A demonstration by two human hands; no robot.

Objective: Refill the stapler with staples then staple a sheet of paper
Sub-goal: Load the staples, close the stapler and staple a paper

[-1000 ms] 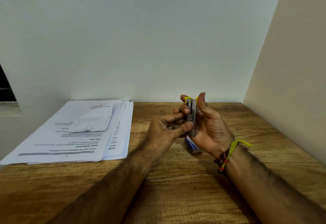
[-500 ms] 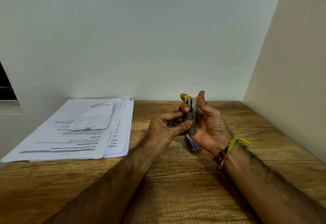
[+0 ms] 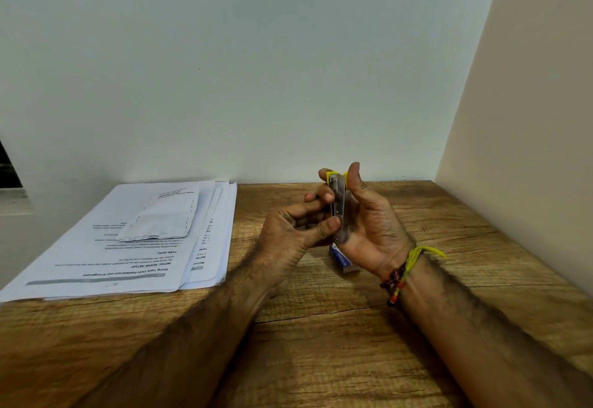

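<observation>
A small yellow stapler (image 3: 338, 205) with a bare metal channel stands upright above the table, gripped in my right hand (image 3: 372, 228) between thumb and fingers. My left hand (image 3: 295, 234) pinches at the channel's lower part with thumb and forefinger; whether staples lie between its fingertips is hidden. Under my right palm, a small blue staple box (image 3: 340, 258) rests on the wood. A stack of printed paper sheets (image 3: 134, 247) lies at the left of the table.
A folded white slip (image 3: 163, 218) lies on top of the paper stack. The wooden table (image 3: 321, 327) is bounded by a white wall behind and a beige wall (image 3: 519, 151) on the right. Threads are tied round my right wrist.
Both hands and the stapler have stayed nearly in place; my left fingers have shifted slightly along the metal channel. The view has tipped a little.
</observation>
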